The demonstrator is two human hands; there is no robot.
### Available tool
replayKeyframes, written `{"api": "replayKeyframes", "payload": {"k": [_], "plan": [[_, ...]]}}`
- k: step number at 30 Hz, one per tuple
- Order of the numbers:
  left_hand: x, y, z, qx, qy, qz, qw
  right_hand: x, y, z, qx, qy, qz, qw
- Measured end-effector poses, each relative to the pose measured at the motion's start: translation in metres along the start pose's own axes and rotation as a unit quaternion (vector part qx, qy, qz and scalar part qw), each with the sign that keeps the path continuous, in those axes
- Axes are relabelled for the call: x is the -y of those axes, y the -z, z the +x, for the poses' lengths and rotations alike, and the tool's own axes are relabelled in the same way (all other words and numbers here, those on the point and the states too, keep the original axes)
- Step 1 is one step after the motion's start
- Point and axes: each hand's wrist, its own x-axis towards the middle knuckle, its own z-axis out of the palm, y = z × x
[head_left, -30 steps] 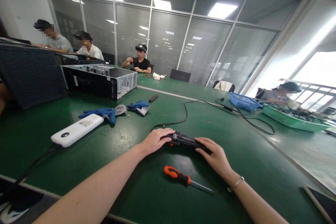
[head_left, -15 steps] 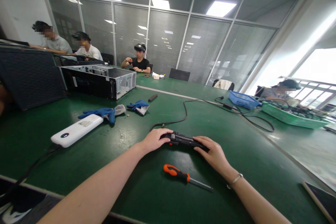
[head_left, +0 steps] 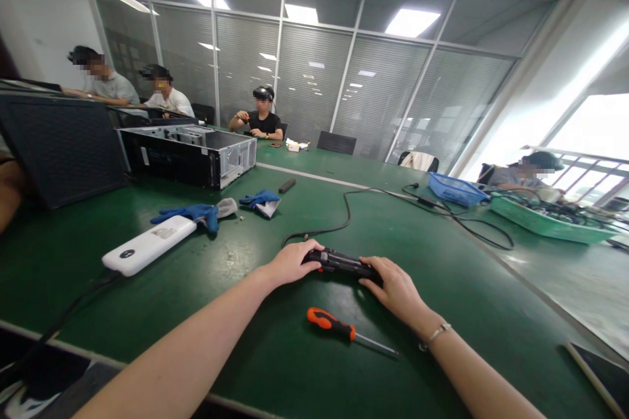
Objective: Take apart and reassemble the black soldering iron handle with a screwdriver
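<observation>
A long black device with a small red-orange part rests on the green table in front of me. My left hand is closed around its left end, thumb on the near side. At the right end, my right hand grips it between the thumb and fingers. Both ends are partly hidden by my hands. Closer to me lies a screwdriver with an orange and black handle, its shaft pointing right. A black cable runs behind the device; whether it joins it I cannot tell.
To the left lie a white power bank-like case and blue-grey gloves. An open computer case stands behind them. Blue and green baskets are at the right, a phone-like slab at lower right. Several people sit around.
My right hand has shifted slightly left along the black device. My left hand keeps its hold, and the screwdriver lies as before. The view has tilted very slightly.
</observation>
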Motion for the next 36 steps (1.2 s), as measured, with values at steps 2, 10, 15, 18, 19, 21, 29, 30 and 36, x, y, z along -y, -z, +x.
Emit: {"api": "replayKeyframes", "payload": {"k": [2, 10, 15, 18, 19, 21, 29, 30, 36], "plan": [[0.001, -0.002, -0.002, -0.007, -0.002, 0.001, 1.000, 0.002, 0.000, -0.001, 0.000, -0.002, -0.004, 1.000], [-0.002, -0.005, -0.006, -0.030, -0.019, -0.028, 0.999, 0.041, 0.020, -0.010, -0.030, 0.010, 0.016, 0.999], [-0.001, -0.006, -0.006, -0.029, -0.025, -0.031, 0.999, 0.101, 0.029, -0.008, 0.171, 0.045, 0.069, 0.982], [0.000, -0.007, -0.007, -0.034, -0.031, -0.033, 0.998, 0.120, 0.034, -0.001, 0.221, 0.073, 0.074, 0.970], [0.001, -0.007, -0.007, -0.034, -0.030, -0.034, 0.998, 0.121, 0.036, 0.003, 0.207, 0.068, 0.091, 0.972], [0.001, -0.007, -0.007, -0.031, -0.025, -0.037, 0.998, 0.118, 0.043, 0.011, 0.133, 0.023, 0.162, 0.978], [-0.003, -0.002, -0.004, -0.027, -0.014, -0.039, 0.999, 0.088, 0.024, 0.024, -0.285, 0.049, 0.201, 0.936], [-0.003, -0.002, -0.003, -0.026, -0.012, -0.038, 0.999, 0.087, 0.018, 0.023, -0.297, 0.075, 0.181, 0.934], [0.000, 0.003, 0.001, -0.014, -0.009, -0.048, 0.999, 0.086, -0.001, 0.019, -0.337, 0.139, 0.141, 0.921]]}}
